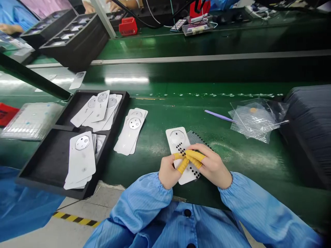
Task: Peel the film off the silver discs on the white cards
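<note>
On the green bench in front of me lies a white rounded plate (177, 135) with a round silvery area at its far end. Across it, partly hidden by my fingers, is a clear sheet of small black dots (194, 137). My left hand (169, 171) has its yellow-covered fingertips pinched at the sheet, over the plate's middle. My right hand (213, 167), also in yellow finger cots, closes on the sheet from the other side. The fingertips of both hands meet; whether a single dot is between them is hidden.
Similar white plates (126, 137) are stacked at left, beside a black divided tray (46, 160) holding several more. Purple tweezers (219, 116) and clear plastic bags (256, 119) lie at right, near dark stacked trays (310, 127). Co-workers' blue sleeves (23, 203) show at left.
</note>
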{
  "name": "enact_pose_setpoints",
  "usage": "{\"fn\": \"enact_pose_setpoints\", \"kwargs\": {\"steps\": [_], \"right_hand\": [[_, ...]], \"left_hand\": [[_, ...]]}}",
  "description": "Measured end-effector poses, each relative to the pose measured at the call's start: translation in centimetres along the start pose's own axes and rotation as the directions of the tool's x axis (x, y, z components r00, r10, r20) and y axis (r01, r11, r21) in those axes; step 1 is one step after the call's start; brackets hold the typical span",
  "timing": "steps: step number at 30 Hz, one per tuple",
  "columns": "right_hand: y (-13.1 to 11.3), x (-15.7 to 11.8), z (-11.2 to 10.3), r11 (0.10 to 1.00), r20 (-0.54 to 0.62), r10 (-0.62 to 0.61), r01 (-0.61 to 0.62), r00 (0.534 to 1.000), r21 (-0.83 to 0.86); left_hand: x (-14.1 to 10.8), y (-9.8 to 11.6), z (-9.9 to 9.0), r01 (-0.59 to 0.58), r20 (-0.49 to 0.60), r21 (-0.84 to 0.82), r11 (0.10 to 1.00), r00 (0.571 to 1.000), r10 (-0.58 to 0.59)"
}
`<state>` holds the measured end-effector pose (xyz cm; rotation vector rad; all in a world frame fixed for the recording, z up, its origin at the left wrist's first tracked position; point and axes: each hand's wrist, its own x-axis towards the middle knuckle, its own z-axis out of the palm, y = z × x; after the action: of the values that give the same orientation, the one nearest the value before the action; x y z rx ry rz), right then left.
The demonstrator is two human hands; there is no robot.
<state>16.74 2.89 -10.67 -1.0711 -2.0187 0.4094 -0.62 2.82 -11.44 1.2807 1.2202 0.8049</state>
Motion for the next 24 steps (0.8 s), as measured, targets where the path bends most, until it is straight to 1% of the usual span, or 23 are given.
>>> {"fn": "enact_pose_setpoints", "kwargs": {"steps": [2,6,7,9,11,15,18,21,24], "right_hand": [[0.3,-0.2,0.2,1.000,0.045,-0.025,0.025,0.999,0.006],[1.9,-1.8,0.2,0.987,0.103,-0.155,0.159,0.982,-0.027],[2.4,-2.2,0.3,0.984,0.112,-0.172,0.176,0.979,-0.028],[3.4,-2.8,0.5,0.985,0.122,-0.170,0.172,0.978,-0.006],[4.0,-2.9,0.8,0.989,0.112,-0.146,0.143,0.983,0.031],[3.7,-1.9,1.5,0.991,0.051,-0.038,0.031,0.998,0.130],[3.2,-1.4,1.8,0.988,0.036,0.016,-0.021,0.999,0.154],[3.2,-1.4,1.8,0.991,0.058,-0.003,-0.005,0.998,0.135],[3.1,-1.3,1.2,0.988,0.138,-0.095,0.077,0.986,0.132]], "left_hand": [[-0.1,0.2,0.0,-0.048,0.031,0.083,0.995,0.998,0.046],[0.0,0.3,0.1,-0.130,0.078,0.223,0.966,0.990,0.116],[0.0,0.2,0.2,-0.152,0.093,0.246,0.957,0.987,0.133],[0.2,0.0,0.3,-0.192,0.124,0.278,0.941,0.979,0.163],[0.5,-0.3,0.4,-0.223,0.141,0.317,0.922,0.972,0.186],[1.1,-0.8,0.4,-0.242,0.156,0.395,0.886,0.968,0.194],[1.3,-0.8,0.1,-0.232,0.186,0.430,0.873,0.968,0.166],[1.3,-0.7,-0.4,-0.218,0.213,0.446,0.868,0.968,0.134],[1.3,-0.4,-1.0,-0.223,0.240,0.421,0.879,0.962,0.129]]}}
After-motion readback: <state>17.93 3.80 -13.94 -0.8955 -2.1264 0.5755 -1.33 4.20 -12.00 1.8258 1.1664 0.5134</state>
